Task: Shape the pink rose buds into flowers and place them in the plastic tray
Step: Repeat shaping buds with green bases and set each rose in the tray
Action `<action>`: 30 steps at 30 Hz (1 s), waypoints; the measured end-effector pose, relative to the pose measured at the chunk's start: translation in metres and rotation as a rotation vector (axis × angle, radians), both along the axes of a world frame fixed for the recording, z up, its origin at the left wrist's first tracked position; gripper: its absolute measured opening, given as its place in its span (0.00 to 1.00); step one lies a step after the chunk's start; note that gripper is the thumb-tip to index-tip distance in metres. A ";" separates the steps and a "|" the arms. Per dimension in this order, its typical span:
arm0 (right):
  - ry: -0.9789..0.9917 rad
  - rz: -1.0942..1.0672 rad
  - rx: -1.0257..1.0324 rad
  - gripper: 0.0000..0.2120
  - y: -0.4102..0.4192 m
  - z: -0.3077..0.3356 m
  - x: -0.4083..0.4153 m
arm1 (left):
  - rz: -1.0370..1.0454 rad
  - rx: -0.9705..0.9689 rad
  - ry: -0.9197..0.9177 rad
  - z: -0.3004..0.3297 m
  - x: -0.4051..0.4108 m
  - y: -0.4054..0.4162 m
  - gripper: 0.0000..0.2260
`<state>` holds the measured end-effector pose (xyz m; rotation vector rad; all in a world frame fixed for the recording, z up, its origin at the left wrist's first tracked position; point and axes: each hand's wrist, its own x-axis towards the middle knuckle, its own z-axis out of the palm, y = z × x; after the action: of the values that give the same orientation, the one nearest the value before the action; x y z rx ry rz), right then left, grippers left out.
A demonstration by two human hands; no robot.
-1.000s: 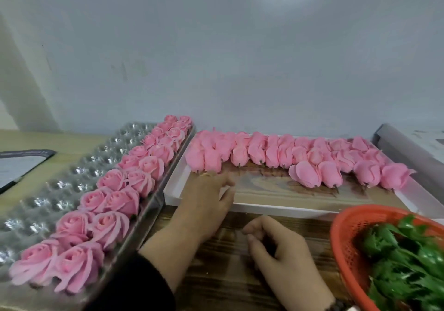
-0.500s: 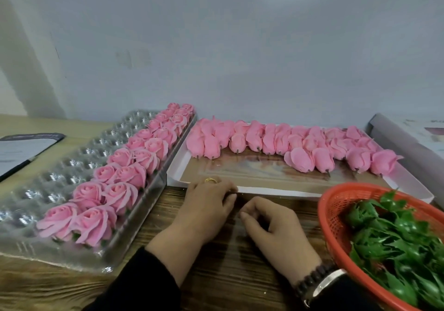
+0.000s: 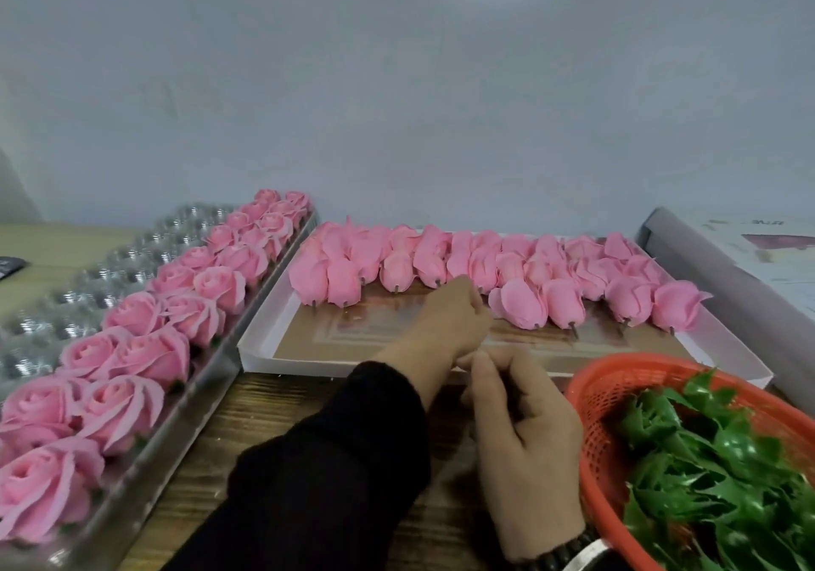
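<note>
Pink rose buds (image 3: 485, 270) are what you work on, so read the bench from the left. At the far left sits the clear plastic tray (image 3: 66, 306), running from near-left to far-right; its right-hand two columns are filled with shaped flowers (image 3: 145, 350), and its left-hand cups look unfilled. Just right of it lies the white flat box (image 3: 264, 341), with the buds in a band along its far side, each lying down with its long axis running near to far, stem pin toward you and petal tip toward the wall. Your left hand (image 3: 450, 319) is stretched out over the box, fingers curled together right at the near ends of the buds in the middle of the band; whether it already pinches a bud or only touches one, you cannot tell from here. It is clearly the nearer hand to the buds. Your right hand (image 3: 525, 438) lies on the wooden table (image 3: 273, 429) near you, below and right of the left, fingers loosely curled and, as far as shows, holding nothing. Farthest right is the orange basket (image 3: 591, 398) of green leaves (image 3: 705, 473). The next pick looks to be a short pull toward you along the bud's axis.
</note>
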<state>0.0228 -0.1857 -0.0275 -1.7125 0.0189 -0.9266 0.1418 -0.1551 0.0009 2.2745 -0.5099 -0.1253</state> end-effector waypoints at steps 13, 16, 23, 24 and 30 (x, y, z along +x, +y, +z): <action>-0.048 -0.183 0.175 0.06 -0.007 -0.001 0.007 | 0.020 -0.059 0.061 -0.019 0.028 -0.071 0.29; -0.026 -0.165 0.161 0.06 -0.008 -0.003 0.006 | 0.022 -0.052 0.066 -0.022 0.026 -0.070 0.29; 0.006 -0.054 0.096 0.06 -0.003 -0.001 0.002 | 0.135 -0.505 0.111 0.010 -0.003 -0.026 0.16; 0.017 -0.052 0.089 0.08 -0.003 -0.001 0.002 | 0.149 -0.571 0.100 0.015 -0.013 -0.012 0.15; 0.096 0.051 -0.023 0.05 0.001 -0.003 0.003 | 0.153 -0.640 0.112 0.020 -0.075 0.078 0.23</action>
<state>0.0263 -0.1845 -0.0304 -1.7694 0.0280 -0.8088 0.0673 -0.0770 0.0210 1.6600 -0.2628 -0.0075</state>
